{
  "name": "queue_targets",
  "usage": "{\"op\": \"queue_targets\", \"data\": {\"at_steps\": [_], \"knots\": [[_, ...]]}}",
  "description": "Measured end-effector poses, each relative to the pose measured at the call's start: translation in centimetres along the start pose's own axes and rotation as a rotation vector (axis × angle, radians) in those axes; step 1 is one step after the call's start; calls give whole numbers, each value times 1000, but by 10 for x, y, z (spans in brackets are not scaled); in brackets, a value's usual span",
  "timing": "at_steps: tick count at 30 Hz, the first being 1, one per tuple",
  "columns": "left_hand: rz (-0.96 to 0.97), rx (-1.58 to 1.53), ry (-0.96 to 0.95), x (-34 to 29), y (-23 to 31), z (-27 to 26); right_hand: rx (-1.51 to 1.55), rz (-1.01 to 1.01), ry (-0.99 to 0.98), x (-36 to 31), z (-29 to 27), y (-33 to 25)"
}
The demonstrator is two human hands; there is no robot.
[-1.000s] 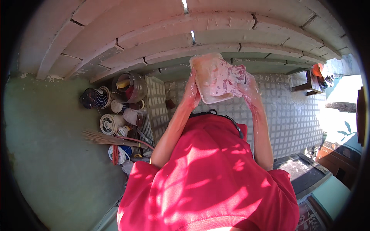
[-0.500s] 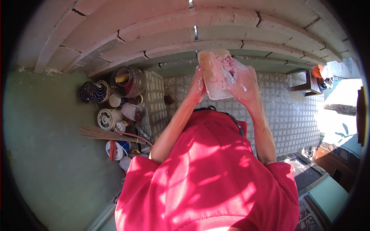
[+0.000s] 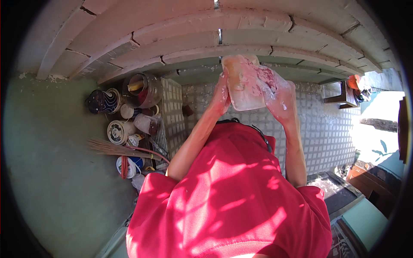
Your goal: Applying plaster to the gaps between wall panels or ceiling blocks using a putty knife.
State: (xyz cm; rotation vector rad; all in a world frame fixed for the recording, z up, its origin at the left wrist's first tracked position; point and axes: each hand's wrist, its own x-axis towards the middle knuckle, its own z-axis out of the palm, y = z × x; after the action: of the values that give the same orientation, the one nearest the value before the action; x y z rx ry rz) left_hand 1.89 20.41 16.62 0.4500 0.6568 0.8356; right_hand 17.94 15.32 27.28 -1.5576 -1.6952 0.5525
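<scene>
A translucent whitish rectangular plastic tub (image 3: 246,91), smeared with pale and pinkish stuff, is held up in front of my chest. My left hand (image 3: 222,93) grips its left edge, fingers wrapped round the side. At its right edge, my right hand (image 3: 284,99) is closed on a pink-and-white wad (image 3: 267,77), pressed against the tub. White foam-like smears cover that hand and its fingers. Whether the wad is a cloth or a sponge I cannot tell.
Buckets (image 3: 120,132), a clear round tub (image 3: 145,91) and a stick broom (image 3: 109,147) crowd the left wall. A pale plank wall (image 3: 189,26) curves ahead. A wooden bench (image 3: 344,95) stands far right on the tiled floor (image 3: 318,124); a dark framed panel (image 3: 337,193) lies lower right.
My right hand and the pink-and-white wad have shifted to the right across the tub, showing more of its surface. My left hand keeps nearly the same grip.
</scene>
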Motion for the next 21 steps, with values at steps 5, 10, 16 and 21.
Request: {"op": "queue_targets", "data": {"at_steps": [5,10,16,21], "knots": [[6,51,24,9,-8,-5,-14,-42,35,-2,1,-5],[9,44,38,-4,-6,10,-18,-61,101,-12,1,-3],[-14,1,-2,8,6,8,-27,-51,70,-4,1,14],[14,24,29,6,2,11,36,15,156,4,-14,7]]}}
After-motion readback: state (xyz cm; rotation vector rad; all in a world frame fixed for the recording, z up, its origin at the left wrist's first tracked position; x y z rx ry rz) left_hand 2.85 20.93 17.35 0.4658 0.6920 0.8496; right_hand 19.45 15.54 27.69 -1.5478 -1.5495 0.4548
